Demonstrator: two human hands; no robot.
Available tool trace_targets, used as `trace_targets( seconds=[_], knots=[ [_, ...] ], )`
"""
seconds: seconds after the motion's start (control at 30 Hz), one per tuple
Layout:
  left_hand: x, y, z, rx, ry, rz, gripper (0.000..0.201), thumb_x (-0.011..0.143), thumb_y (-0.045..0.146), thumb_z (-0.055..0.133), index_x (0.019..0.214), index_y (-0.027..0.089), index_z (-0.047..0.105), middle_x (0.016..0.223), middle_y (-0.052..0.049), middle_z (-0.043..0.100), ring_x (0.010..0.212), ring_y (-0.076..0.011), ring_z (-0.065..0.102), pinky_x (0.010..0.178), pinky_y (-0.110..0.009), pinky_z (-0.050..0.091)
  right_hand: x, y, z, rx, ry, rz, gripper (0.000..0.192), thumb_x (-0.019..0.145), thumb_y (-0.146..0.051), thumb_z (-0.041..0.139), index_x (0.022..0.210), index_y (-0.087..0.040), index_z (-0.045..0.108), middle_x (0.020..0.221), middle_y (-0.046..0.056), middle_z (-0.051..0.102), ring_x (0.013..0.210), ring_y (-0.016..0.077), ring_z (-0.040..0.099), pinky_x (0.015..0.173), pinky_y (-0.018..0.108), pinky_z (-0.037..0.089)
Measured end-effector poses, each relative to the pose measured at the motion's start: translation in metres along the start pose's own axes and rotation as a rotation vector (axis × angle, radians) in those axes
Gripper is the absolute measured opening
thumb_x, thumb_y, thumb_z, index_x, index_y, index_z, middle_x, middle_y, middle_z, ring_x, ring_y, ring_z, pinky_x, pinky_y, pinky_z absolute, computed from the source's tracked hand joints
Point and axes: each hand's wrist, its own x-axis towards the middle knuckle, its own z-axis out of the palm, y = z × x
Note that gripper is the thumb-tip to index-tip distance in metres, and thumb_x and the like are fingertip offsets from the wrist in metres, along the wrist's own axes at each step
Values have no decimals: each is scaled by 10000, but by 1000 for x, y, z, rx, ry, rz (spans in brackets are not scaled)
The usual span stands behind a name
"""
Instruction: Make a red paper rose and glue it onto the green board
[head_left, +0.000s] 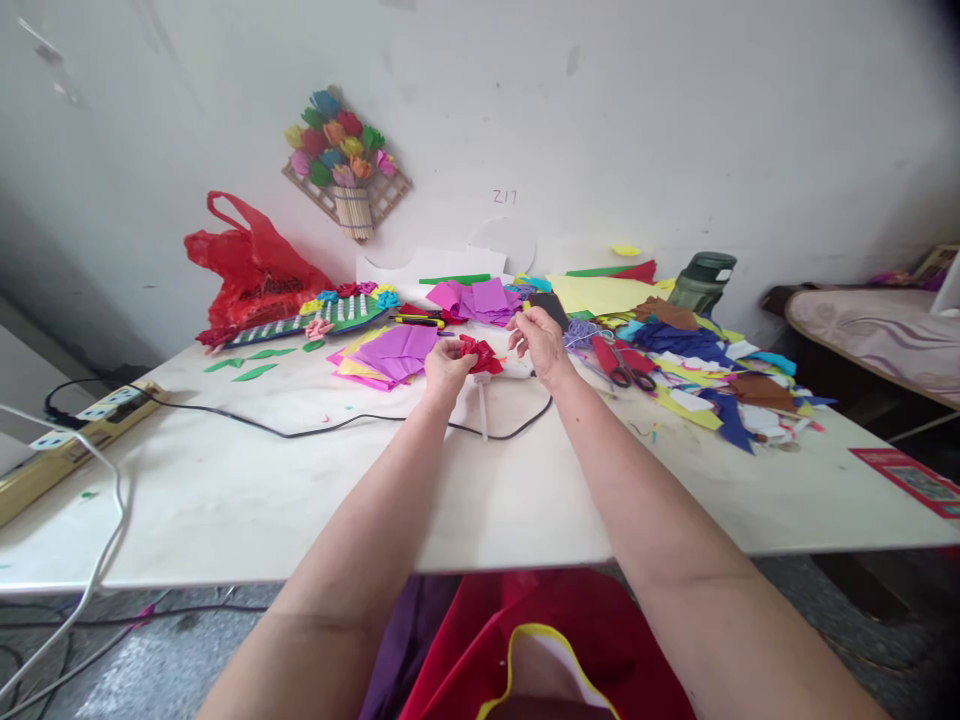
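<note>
White table point(225, 490) w/ paper scraps point(712, 385), red bag point(255, 270), wall point(675, 120) behind

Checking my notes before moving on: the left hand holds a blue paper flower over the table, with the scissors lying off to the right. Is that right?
Not quite. In the head view the paper flower in the left hand is red, not blue. The rest stands: it is held over the table, and the scissors lie off to the right.

A red paper flower point(481, 355), purple paper sheets point(397, 352), a red plastic bag point(251, 268) — all on a white table point(300, 500).
</note>
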Motion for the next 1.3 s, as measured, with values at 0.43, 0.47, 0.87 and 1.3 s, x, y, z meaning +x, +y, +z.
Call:
trace_targets(
  seconds=[0.43,0.47,0.87,1.3],
  knots=[
    [-4,1,-4,-120,-197,40,400,475,183,763,824,144,572,729,-13,656,673,-153,634,702,-319,519,5,6,-20,-833,99,-82,309,793,-253,533,1078,-218,648,1077,58,674,798,188,621,739,319,447],
    [-6,3,-4,-117,-215,38,402,472,180,769,822,145,573,723,-10,655,667,-148,629,694,-310,516,5,6,-19,-832,62,-66,271,799,-271,536,1026,-218,674,1028,53,691,808,195,625,742,320,449],
    [-9,5,-6,10,-363,22,425,470,208,829,815,140,591,707,-7,643,694,-147,623,679,-287,502,-1,-2,-13,-334,-249,123,250,770,-354,592,749,-122,683,751,73,691,585,116,579,543,220,436],
    [-18,16,-4,36,-532,-23,384,516,190,805,819,141,574,741,-23,652,711,-154,644,682,-285,504,-2,-8,-7,-371,-275,57,177,618,-294,622,539,-135,620,482,-41,489,503,84,412,500,234,310]
  ],
)
